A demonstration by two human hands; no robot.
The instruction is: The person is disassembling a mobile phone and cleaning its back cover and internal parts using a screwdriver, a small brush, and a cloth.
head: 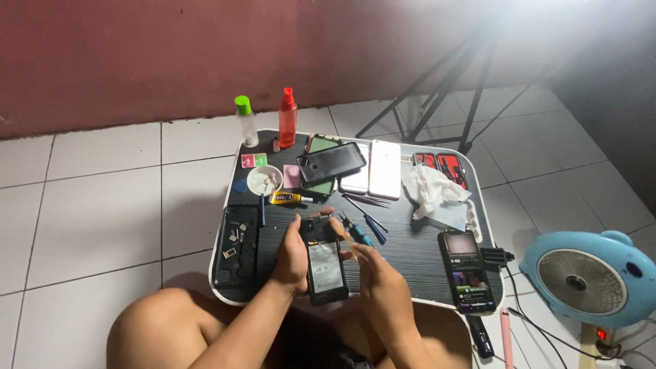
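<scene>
An opened black phone (324, 266) with its back off lies upright in front of me on the small black table (410, 253). My left hand (292, 258) grips its left edge, thumb curled over the top. My right hand (372, 273) hovers at the phone's right edge, fingers pinched on a thin tool (346, 240) I cannot make out, tip near the upper part of the board.
A black back cover with small parts (238, 244) lies left. Glue tube (285, 198), white dish (264, 180), tweezers and screwdrivers (365, 219), stacked phones (331, 164), white tissue (434, 188), two bottles (287, 117). A lit phone (467, 270) right. Blue fan (588, 277) on the floor.
</scene>
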